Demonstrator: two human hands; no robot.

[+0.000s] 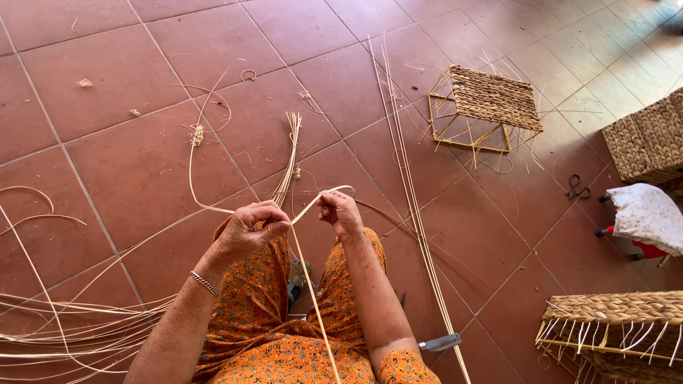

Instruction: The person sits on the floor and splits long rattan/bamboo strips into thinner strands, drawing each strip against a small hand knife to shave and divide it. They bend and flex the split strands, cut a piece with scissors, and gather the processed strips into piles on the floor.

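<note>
Orange flowered cloth (pixel 284 341) over the person's knees fills the bottom of the view, and just above it both hands are at work on a pale cane strip (pixel 313 203). The left hand (pixel 249 229), a silver bracelet (pixel 203 282) at its wrist, is clenched around the strip, which leaves the fist in two directions: one end curves away up and to the left across the tiled floor (pixel 128 85), the other runs down between the knees toward the camera. The right hand (pixel 340 213) pinches the same strip just beside the left, so a short bent stretch spans the gap between the two hands and arches a little above them. A bundle of loose canes (pixel 71 334) fans out on the floor beside the left arm, and several long straight canes (pixel 409 185) lie just past the right arm. A blade (pixel 440 343) lies on the floor near the right elbow. Farther off stand a wire frame with a woven top (pixel 487 107), scissors (pixel 577 188), and a half-woven basket (pixel 615 334) at the lower right.
</note>
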